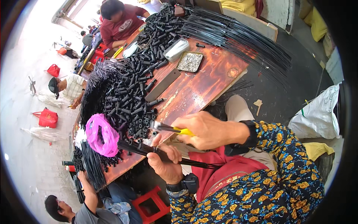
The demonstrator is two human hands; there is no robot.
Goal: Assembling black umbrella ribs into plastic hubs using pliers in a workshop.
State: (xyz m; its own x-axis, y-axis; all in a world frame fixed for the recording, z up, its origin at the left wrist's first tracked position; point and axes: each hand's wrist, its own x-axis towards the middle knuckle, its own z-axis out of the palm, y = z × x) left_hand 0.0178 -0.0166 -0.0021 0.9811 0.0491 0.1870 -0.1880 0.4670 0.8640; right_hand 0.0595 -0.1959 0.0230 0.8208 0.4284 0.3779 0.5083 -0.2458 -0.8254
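My right hand (pixel 209 130) is closed around pliers with yellow grips (pixel 183 131), their metal head pointing left, just above my left hand. My left hand (pixel 166 164) grips a bundle of thin black umbrella ribs (pixel 197 163). The bundle runs from the table edge across to my lap, over a red apron (pixel 223 173). Its left end lies beside a pink plastic bag (pixel 102 136). Close by, a large heap of short black plastic tubes (pixel 130 86) covers the table, with small notched black rings (pixel 140 125) at its near edge.
The wooden table (pixel 201 87) bears a tin of small metal pieces (pixel 190 61), a clear plastic box (pixel 176 49), a flat metal bar (pixel 163 85) and long black rods (pixel 242 37) overhanging its edge. Several people sit around it. A red stool (pixel 151 205) and white sack (pixel 317 112) stand nearby.
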